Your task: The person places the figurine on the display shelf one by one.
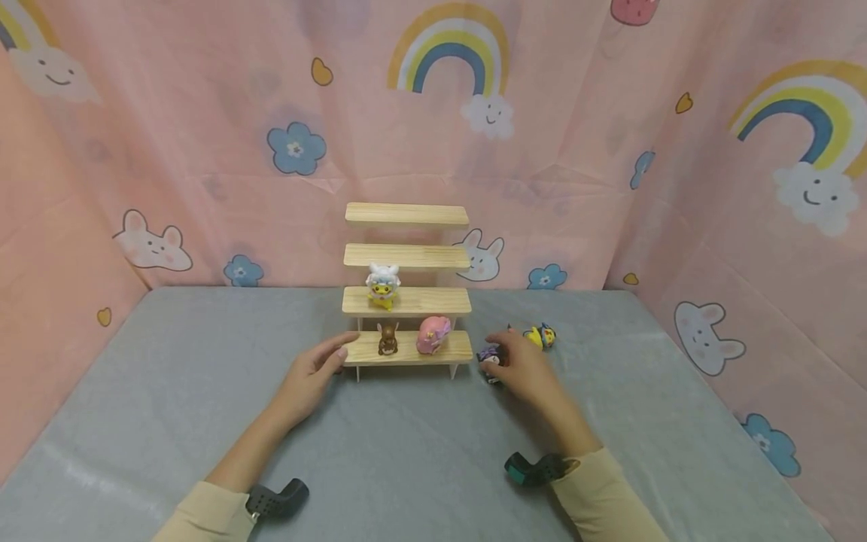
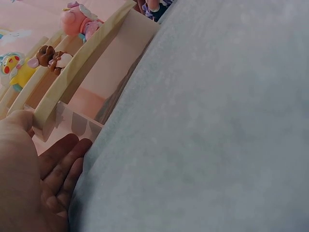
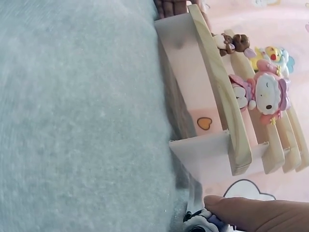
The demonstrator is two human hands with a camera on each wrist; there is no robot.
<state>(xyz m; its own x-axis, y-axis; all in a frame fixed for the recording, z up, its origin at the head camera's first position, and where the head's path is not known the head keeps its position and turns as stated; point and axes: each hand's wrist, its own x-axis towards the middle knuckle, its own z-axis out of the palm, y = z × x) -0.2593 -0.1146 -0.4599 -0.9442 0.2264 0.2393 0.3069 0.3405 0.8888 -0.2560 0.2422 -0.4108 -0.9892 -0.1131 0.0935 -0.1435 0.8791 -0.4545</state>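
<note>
A tiered wooden display stand (image 1: 406, 300) stands against the back curtain. My left hand (image 1: 308, 380) holds the left end of its lowest step, thumb at the board's edge and the other fingers low beside the clear leg. On that step are a brown eared figurine (image 1: 387, 339) and a pink figurine (image 1: 432, 335); a yellow figurine in a white hood (image 1: 383, 286) stands one step higher. Right of the stand, my right hand (image 1: 527, 367) grips a small purple, white and black figurine (image 1: 489, 357). In the right wrist view, my thumb lies against this figurine (image 3: 205, 221), which is partly cut off.
Just beyond my right hand, a yellow and blue figurine (image 1: 539, 336) lies on the grey cloth (image 1: 433, 459). The stand's upper two steps (image 1: 406, 214) bear nothing. A pink patterned curtain (image 1: 223, 113) encloses the back and sides.
</note>
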